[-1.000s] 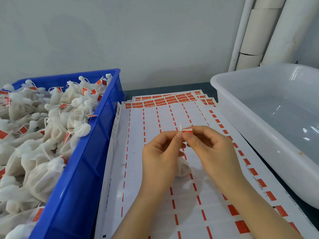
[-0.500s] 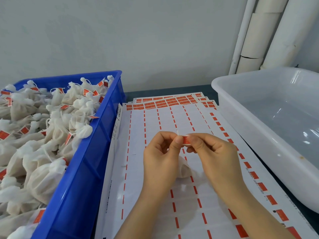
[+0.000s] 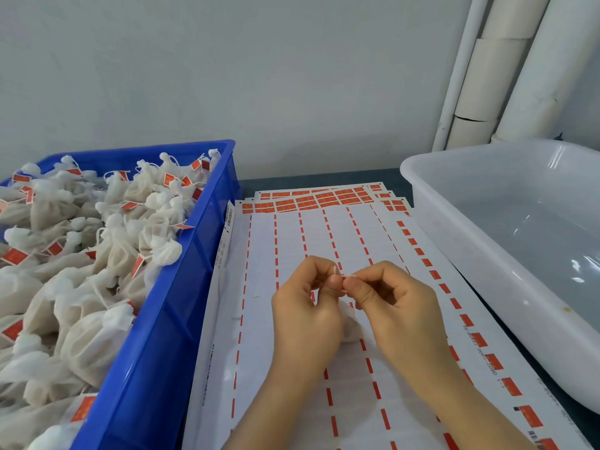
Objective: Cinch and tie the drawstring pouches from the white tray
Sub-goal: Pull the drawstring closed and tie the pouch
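Our left hand (image 3: 305, 308) and right hand (image 3: 397, 308) meet fingertip to fingertip, both pinching the string (image 3: 344, 277) above the pouch (image 3: 353, 329), which sits half hidden under them on the label sheets (image 3: 287, 245), between blue bin (image 3: 181, 287) and white tray (image 3: 480, 241)

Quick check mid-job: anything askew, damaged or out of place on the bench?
Nothing serious. The label sheets lie fanned, far edges not squared. The pipe wrap by the wall has a crack across it. One pouch bulges up to the blue bin's rim. The left hand and right hand pinch the drawstring.
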`<move>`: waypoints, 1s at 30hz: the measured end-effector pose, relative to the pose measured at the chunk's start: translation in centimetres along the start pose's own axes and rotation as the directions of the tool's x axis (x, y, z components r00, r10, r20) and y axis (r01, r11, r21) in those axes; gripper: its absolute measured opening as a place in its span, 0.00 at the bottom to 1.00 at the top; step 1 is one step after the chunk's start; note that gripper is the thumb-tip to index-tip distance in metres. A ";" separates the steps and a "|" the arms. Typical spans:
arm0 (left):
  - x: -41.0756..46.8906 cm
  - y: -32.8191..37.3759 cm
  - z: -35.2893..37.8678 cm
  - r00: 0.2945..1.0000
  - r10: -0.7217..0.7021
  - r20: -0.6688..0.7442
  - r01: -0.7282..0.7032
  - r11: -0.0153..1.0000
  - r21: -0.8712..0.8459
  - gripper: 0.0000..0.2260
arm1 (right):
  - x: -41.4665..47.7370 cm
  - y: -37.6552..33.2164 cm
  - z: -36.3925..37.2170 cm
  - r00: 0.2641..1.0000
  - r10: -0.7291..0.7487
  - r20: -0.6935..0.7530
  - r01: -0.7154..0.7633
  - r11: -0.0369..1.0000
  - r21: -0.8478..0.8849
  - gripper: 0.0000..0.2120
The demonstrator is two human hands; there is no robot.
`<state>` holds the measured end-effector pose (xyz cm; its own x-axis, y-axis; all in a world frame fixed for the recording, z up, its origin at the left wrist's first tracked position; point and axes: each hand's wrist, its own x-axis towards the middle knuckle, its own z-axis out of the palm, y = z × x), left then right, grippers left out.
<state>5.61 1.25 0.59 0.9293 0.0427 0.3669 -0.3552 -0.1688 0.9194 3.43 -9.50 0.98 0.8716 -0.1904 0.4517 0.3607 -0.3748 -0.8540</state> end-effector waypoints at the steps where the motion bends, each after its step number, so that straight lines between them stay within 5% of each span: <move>1: -0.1 0.0 0.0 1.000 0.002 -0.001 -0.002 1.000 0.004 0.13 | 0.0 0.1 0.0 1.000 0.005 0.000 -0.005 1.000 -0.001 0.08; 9: 0.3 0.4 0.2 0.993 -0.072 0.092 0.089 0.979 -0.186 0.05 | 0.7 0.2 -0.1 0.986 0.166 -0.031 -0.160 0.977 0.141 0.04; 11: 0.5 0.3 0.0 0.981 -0.129 0.145 0.156 0.968 -0.197 0.14 | 1.0 0.2 -0.1 0.962 0.266 -0.056 -0.243 0.935 0.259 0.06; 15: 0.8 -0.1 -0.3 0.953 -0.224 0.203 0.249 0.963 -0.103 0.23 | 1.4 0.4 -0.4 0.909 0.416 -0.035 -0.348 0.802 0.485 0.12; 19: 0.9 -0.1 -0.5 0.907 -0.237 0.349 0.245 0.969 0.021 0.18 | 1.8 0.7 -1.0 0.904 0.427 -0.009 -0.349 0.753 0.558 0.09; 22: 1.1 -0.7 -0.9 0.849 -0.291 0.441 0.225 0.955 0.195 0.07 | 2.0 1.3 -1.3 0.899 0.436 -0.040 -0.359 0.787 0.502 0.10; 25: 1.0 -1.4 -0.7 0.889 -0.280 0.362 0.204 0.951 0.235 0.08 | 2.0 1.6 -1.4 0.923 0.374 -0.087 -0.332 0.891 0.308 0.13; 30: 0.9 -2.1 -0.1 0.978 -0.133 0.162 0.108 0.982 0.157 0.10 | 1.3 2.0 -0.4 0.933 0.301 0.197 -0.279 0.951 -0.134 0.09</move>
<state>7.17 1.73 -0.95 0.9723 -0.0953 0.2133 -0.2328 -0.3161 0.9197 5.13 -10.90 0.00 0.9873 -0.1116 0.1132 0.0556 -0.4245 -0.9037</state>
